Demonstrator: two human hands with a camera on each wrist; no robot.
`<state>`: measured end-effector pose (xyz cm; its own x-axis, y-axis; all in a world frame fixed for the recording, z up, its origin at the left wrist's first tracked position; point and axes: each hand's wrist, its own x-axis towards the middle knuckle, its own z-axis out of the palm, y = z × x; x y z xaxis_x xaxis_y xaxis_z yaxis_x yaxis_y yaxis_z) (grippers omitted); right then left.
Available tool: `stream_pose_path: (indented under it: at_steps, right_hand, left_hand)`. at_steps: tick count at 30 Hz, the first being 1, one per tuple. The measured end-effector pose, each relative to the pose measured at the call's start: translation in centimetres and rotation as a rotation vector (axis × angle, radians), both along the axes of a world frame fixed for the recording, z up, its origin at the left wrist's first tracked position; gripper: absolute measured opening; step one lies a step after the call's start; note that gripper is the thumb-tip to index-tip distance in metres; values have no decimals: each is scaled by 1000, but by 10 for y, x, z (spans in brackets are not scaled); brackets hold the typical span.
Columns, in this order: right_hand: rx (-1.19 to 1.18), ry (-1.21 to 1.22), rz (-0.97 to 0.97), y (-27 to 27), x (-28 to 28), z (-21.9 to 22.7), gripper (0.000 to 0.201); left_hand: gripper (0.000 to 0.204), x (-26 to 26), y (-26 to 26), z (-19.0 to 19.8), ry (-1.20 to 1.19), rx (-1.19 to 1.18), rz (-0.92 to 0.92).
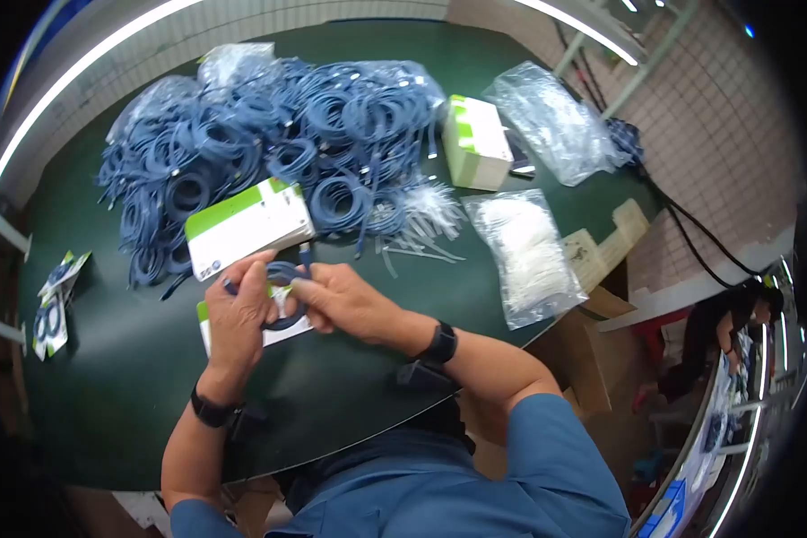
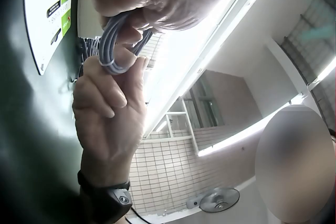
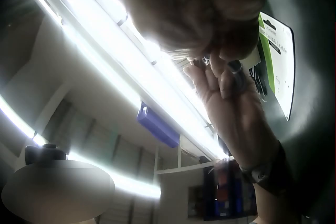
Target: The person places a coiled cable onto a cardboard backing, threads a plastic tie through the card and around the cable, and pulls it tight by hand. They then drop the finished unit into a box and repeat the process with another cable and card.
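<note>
Grip: your left hand [image 1: 236, 318] holds the left side of a small coil of grey-blue cable [image 2: 106, 43], its fingers curled in narrowly against the loops. Your right hand [image 1: 354, 305] pinches the opposite side, thumb and fingertips close together. Exact fingertip contact is partly hidden. Gripping from both sides probably keeps the loops from springing apart. A thin pale line crosses the coil in the left wrist view; it may be a tie, cannot confirm.

Position: you hold the coil in front of your body, over a white and green card [image 1: 282, 335] that lies partly under your hands. A plug end [image 1: 306, 257] stands up beside your right fingers.

Just beyond: a stack of similar cards [image 1: 251, 235] lies tilted against the near edge of the cable pile [image 1: 242, 134], likely for short reach. Loose white ties [image 1: 432, 215] spread at the pile's right side.

Further right: a clear bag of white strands [image 1: 524, 255], a taller card stack [image 1: 482, 148] and a crumpled clear bag [image 1: 547, 121]. Far left, apart from the pile: two carded packs [image 1: 52, 327] on the green table [image 1: 117, 403], perhaps set aside to keep them separate.
</note>
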<state>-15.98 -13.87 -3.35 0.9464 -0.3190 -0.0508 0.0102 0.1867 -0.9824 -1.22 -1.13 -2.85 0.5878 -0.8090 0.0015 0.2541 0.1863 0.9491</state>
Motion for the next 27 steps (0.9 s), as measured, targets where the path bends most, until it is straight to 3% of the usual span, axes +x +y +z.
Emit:
stream_pose_path:
  at_steps: [5, 7, 9, 12, 17, 20, 23, 27]
  right_hand:
    - [115, 15, -26, -2, -6, 3, 42]
    - [150, 15, 1, -3, -6, 8, 42]
    - [170, 19, 1, -6, -5, 10, 42]
    - [-120, 136, 64, -16, -7, 12, 41]
    - [-211, 152, 191, -25, -10, 13, 43]
    - [-285, 178, 366, -27, -11, 16, 45]
    - [-367, 253, 433, -24, -11, 17, 45]
    - [-429, 285, 483, -17, -9, 32, 45]
  left_hand:
    - [29, -1, -2, 2, 18, 145, -23]
    - [27, 1, -2, -1, 39, 24, -133]
    - [27, 5, -1, -4, 23, 53, -139]
    - [27, 5, -4, -7, 5, 73, -200]
    - [36, 6, -1, 15, -44, 250, -385]
    - [45, 14, 2, 26, -78, 300, -488]
    - [56, 19, 4, 30, -98, 357, -631]
    - [61, 23, 5, 26, -121, 404, -690]
